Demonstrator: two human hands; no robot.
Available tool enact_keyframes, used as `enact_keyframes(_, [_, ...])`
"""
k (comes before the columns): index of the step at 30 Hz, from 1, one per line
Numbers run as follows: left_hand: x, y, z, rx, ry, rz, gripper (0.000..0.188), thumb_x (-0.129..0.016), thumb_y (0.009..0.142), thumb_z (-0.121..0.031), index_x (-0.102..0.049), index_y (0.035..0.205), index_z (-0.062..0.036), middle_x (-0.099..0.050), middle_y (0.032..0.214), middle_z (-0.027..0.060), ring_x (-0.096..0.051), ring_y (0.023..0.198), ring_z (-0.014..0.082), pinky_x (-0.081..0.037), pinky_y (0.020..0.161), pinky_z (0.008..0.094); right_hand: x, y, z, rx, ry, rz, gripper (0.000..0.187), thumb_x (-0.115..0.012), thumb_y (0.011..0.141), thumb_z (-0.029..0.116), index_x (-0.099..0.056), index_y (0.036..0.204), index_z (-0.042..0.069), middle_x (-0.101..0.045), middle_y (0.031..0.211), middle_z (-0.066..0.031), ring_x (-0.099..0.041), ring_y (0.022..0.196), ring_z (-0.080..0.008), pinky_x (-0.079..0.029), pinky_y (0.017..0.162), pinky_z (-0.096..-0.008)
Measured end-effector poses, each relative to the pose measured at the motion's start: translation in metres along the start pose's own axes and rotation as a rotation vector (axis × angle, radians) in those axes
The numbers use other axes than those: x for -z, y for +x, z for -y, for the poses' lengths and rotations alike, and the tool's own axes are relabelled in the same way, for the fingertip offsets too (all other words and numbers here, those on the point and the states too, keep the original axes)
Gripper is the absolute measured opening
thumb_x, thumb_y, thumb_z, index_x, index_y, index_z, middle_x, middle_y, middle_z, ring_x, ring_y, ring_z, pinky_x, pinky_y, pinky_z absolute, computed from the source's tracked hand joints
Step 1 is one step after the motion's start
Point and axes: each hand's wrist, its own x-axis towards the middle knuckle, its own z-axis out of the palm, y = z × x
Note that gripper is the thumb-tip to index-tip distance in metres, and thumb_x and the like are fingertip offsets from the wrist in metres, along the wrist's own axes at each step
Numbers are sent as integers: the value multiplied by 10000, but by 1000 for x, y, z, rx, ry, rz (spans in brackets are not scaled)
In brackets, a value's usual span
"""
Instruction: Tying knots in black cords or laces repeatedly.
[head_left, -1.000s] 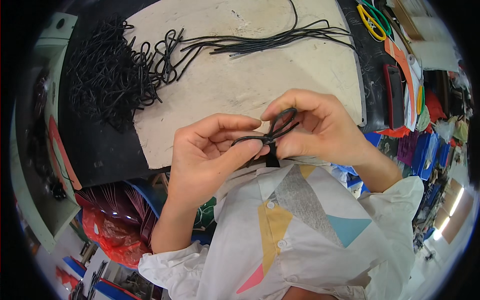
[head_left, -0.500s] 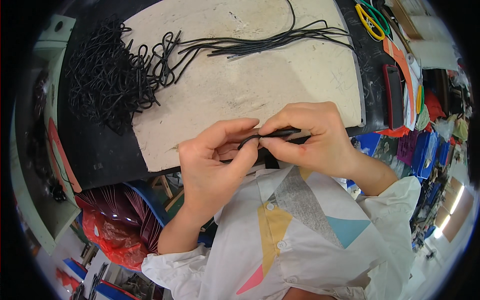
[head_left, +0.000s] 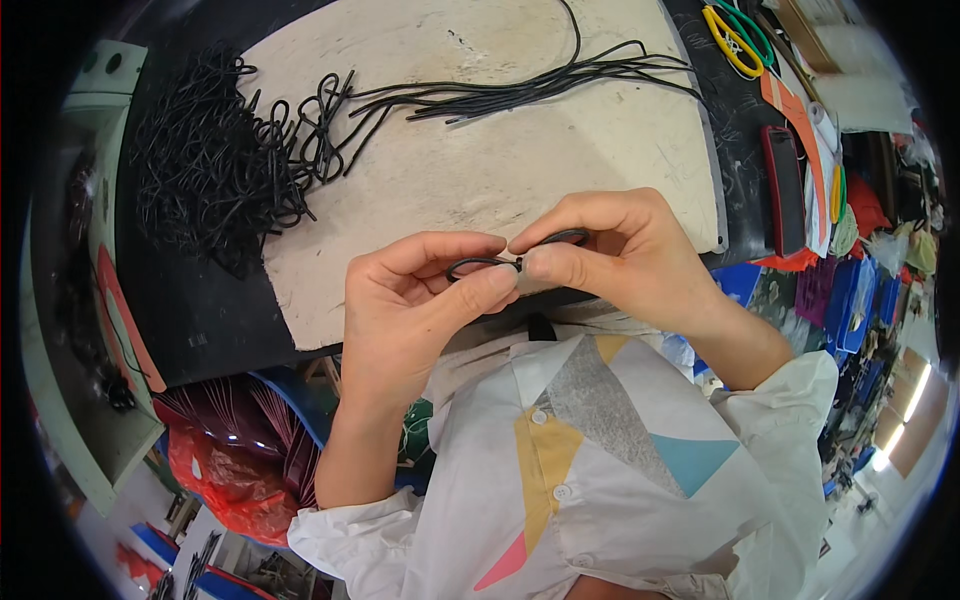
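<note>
Black cord loop [head_left: 520, 255] pinched btwn left hand [head_left: 415, 310] & right hand [head_left: 615, 255], both closed on it.

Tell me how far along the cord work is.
Done, it seems: a tangled pile of black cords heaped at the board's left. In hand: the left hand and right hand pinch one black cord into a loop. Left: a bundle of straight cords lying on the board.

The person wears a white buttoned shirt [head_left: 600, 480] with grey, yellow, blue and pink triangles, sleeves rolled up.
</note>
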Motion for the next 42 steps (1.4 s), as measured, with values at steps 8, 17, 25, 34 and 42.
enact_keyframes(8, [-5, -6, 10, -369, 172, -52, 259, -621, 722, 71, -560, 973, 81, -599, 816, 110, -591, 711, 137, -495, 659, 235, 9, 1, 6, -361, 403, 95, 193, -588, 824, 158, -610, 912, -13, -608, 724, -47, -573, 647, -86, -472, 599, -204])
enact_keyframes(17, [-4, -4, -3, -12, -55, -144, 237, -580, 776, 25, -553, 997, 105, -619, 821, 164, -638, 691, 195, -537, 612, 261, 11, -4, 1, -109, -72, -157, 251, -572, 847, 222, -638, 829, -19, -601, 701, -39, -565, 596, -72, -485, 554, -193])
enact_keyframes(25, [-3, -7, 0, -26, 14, -166, 204, -551, 813, -5, -560, 984, 105, -628, 801, 163, -642, 676, 204, -545, 607, 270, 13, -1, -1, -202, 166, -124, 202, -612, 821, 187, -630, 850, -11, -609, 707, -51, -573, 622, -75, -489, 571, -195])
enact_keyframes(34, [-1, -4, 2, -27, 73, -48, 194, -593, 772, 28, -580, 956, 91, -626, 844, 148, -627, 713, 175, -534, 655, 261, 9, -2, -4, -196, 114, -26, 165, -594, 831, 155, -625, 826, -7, -598, 723, -25, -550, 655, -65, -465, 591, -199])
enact_keyframes(42, [-2, -10, 1, -21, 270, -16, 127, -613, 773, -6, -612, 880, 63, -622, 750, 87, -585, 645, 105, -477, 579, 202, 5, -5, 0, 159, -531, 42, 54, -621, 747, 87, -620, 749, 34, -581, 677, -84, -538, 571, -187, -407, 519, -263])
